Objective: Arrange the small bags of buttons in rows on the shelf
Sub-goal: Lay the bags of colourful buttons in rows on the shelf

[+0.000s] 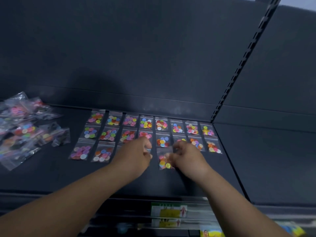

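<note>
On shelf (51,177): clear bags (129,120) of mixed-colour buttons, rowed; loose pile (20,130) left.

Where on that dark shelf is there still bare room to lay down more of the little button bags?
Bare shelf lies right of the bag under the right hand, below the second row's right end. A bare strip runs along the front edge. Crowded: the two full back rows and the loose pile at left.

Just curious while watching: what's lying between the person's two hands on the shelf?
In the head view, a small clear bag of mixed-colour buttons lies flat on the dark shelf between the left hand and right hand, whose fingers touch its edge.
</note>
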